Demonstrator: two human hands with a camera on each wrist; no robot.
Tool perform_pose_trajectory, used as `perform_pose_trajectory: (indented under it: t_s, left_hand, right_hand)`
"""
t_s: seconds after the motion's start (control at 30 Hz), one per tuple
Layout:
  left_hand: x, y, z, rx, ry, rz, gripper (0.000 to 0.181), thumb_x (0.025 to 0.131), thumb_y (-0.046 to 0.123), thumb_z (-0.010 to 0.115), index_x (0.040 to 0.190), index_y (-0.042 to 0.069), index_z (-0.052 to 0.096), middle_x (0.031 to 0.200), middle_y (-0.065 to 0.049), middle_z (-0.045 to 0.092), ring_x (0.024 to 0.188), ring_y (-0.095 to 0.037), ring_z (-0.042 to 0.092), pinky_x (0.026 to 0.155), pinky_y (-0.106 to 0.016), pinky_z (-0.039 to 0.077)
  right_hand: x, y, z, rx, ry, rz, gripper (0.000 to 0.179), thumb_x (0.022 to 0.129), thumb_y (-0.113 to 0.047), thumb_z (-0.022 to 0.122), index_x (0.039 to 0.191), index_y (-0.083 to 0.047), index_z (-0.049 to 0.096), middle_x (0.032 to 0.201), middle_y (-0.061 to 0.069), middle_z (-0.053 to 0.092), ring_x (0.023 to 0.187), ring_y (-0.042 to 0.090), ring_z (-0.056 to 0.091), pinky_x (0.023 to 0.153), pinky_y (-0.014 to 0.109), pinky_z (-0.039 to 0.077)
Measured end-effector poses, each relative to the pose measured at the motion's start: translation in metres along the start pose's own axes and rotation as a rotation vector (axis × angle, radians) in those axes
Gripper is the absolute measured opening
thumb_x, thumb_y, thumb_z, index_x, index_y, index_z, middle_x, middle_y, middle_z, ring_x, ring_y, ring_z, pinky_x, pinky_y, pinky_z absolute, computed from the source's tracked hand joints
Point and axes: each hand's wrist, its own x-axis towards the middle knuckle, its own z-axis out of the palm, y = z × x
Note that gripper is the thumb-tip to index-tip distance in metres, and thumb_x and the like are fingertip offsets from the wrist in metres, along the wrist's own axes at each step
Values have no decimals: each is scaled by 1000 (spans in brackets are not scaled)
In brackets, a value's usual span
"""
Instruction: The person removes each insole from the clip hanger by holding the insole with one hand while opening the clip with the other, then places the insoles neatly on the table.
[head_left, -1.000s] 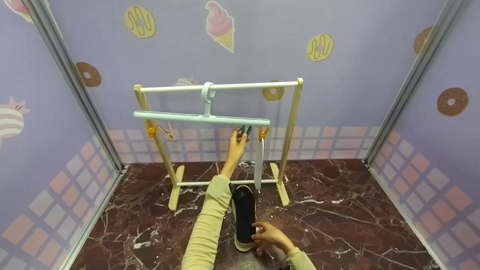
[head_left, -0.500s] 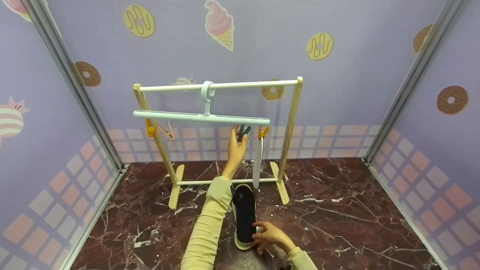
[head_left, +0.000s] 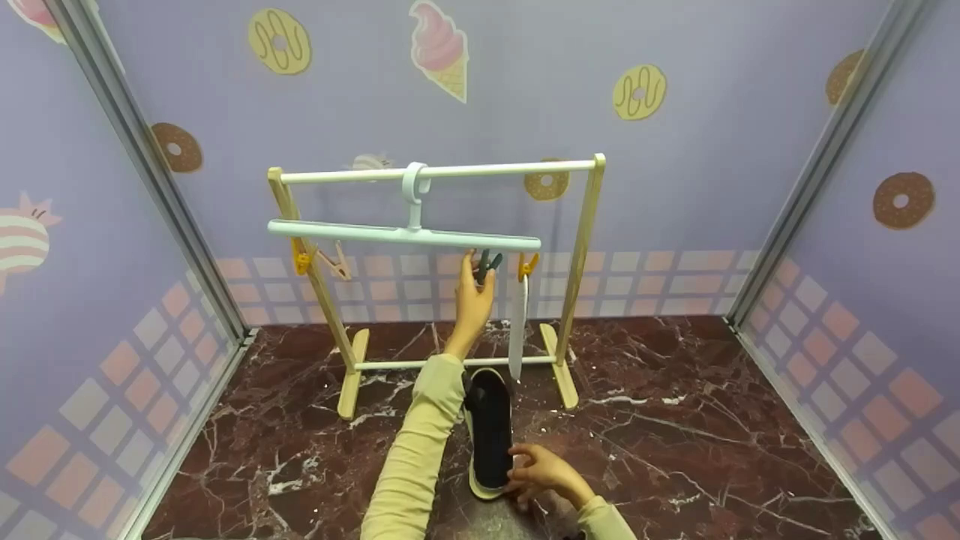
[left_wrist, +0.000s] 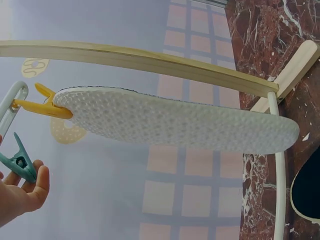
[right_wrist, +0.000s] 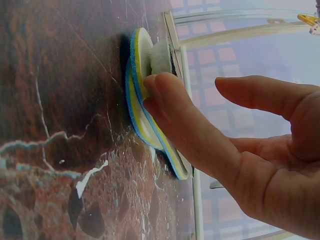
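Observation:
In the head view my left hand (head_left: 474, 304) is raised under the right half of a pale hanger (head_left: 337, 232). Its fingers curl around a teal clothespin (left_wrist: 21, 161), which shows in the left wrist view with fingertips close beneath it. Just to the right, a white insole (left_wrist: 175, 120) with a bumpy face hangs from a yellow clothespin (left_wrist: 52, 106). Low in front, my right hand (head_left: 545, 474) has its fingers at the right edge of a black-topped insole (head_left: 491, 439). The right wrist view shows stacked insoles (right_wrist: 137, 95) with blue and yellow edges, thumb held apart from them.
A wooden rack (head_left: 581, 262) carries the hanger on its top bar. Another orange clothespin (head_left: 302, 261) and a wooden clothespin (head_left: 339, 264) hang at the left. Red marbled table (head_left: 675, 435) lies around the rack, with patterned walls behind and beside.
My left thumb and fingers have spread a little around the teal clothespin, which now shows more between them. The hanging insole swings slightly. My right hand stays nearly still beside the insole.

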Motion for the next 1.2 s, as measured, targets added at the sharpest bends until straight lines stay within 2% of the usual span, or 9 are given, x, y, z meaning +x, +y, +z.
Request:
perform_pose_trajectory:
  t_s: [0.2, 0.37, 0.47, 0.6, 0.7, 0.87, 1.03, 1.13, 1.2]
  left_hand:
    - [-3, 2, 0, 16, 12, -10, 43, 88, 3, 50, 128, -3, 35, 112, -24, 52, 86, -29, 55, 70, -33, 48]
    - [-6, 2, 0, 25, 5, 41, 39, 88, 3, 50, 124, -2, 36, 113, -23, 51, 91, -31, 56, 71, -36, 49]
    - [-6, 3, -1, 28, -5, 74, 35, 88, 3, 50, 120, -2, 38, 114, -23, 51, 88, -30, 55, 68, -36, 49]
    - [-6, 4, 0, 70, -6, 130, 27, 87, 4, 51, 114, 0, 46, 111, -23, 50, 88, -30, 53, 71, -41, 48]
    - [-7, 6, 1, 102, -5, 157, 24, 87, 5, 52, 110, 3, 50, 108, -24, 48, 92, -32, 52, 77, -45, 46]
    - [-9, 10, 4, 174, -21, 140, 19, 86, 11, 55, 104, 8, 59, 108, -21, 43, 95, -32, 49, 83, -43, 45]
    - [-12, 14, 9, 324, -3, 124, 19, 84, 23, 61, 99, 11, 66, 107, -18, 41, 93, -28, 49, 81, -39, 43]
    - [-13, 17, 12, 402, 4, 81, 26, 80, 32, 64, 98, 14, 67, 107, -18, 41, 96, -28, 48, 78, -40, 41]
    - [-14, 20, 14, 451, -5, 34, 32, 77, 38, 66, 101, 16, 66, 113, -22, 39, 102, -31, 46, 77, -42, 40]
  right_hand:
    - [-2, 0, -4, -1, -10, -11, 49, 85, -1, 52, 126, 15, 31, 94, 28, 60, 76, 40, 64, 64, 45, 53]
    - [-3, -1, -9, -19, 2, -18, 49, 85, -2, 52, 126, 15, 31, 94, 28, 59, 82, 43, 63, 65, 46, 53]
    - [-4, -2, -14, -65, 25, -40, 49, 84, -4, 54, 125, 15, 35, 92, 25, 60, 76, 37, 65, 61, 43, 53]
    - [-4, -4, -19, -142, 69, -76, 46, 83, -6, 57, 121, 14, 40, 89, 24, 62, 66, 18, 63, 56, 35, 53]
    - [-4, -5, -23, -163, 92, -91, 46, 82, -5, 56, 121, 14, 41, 90, 27, 62, 69, 18, 62, 56, 32, 52]
    - [-1, -8, -30, -113, 109, -80, 46, 85, -5, 52, 124, 14, 36, 95, 30, 61, 78, 29, 66, 54, 25, 50]
    - [0, -11, -34, -76, 121, -119, 46, 87, -4, 50, 123, 17, 32, 95, 34, 58, 74, 25, 65, 58, 29, 52]
    - [0, -13, -36, -78, 134, -147, 46, 87, -5, 50, 122, 18, 32, 93, 32, 59, 74, 25, 65, 59, 32, 52]
    - [-1, -14, -37, -69, 136, -154, 46, 87, -6, 49, 123, 18, 32, 93, 27, 60, 77, 27, 65, 59, 33, 52]
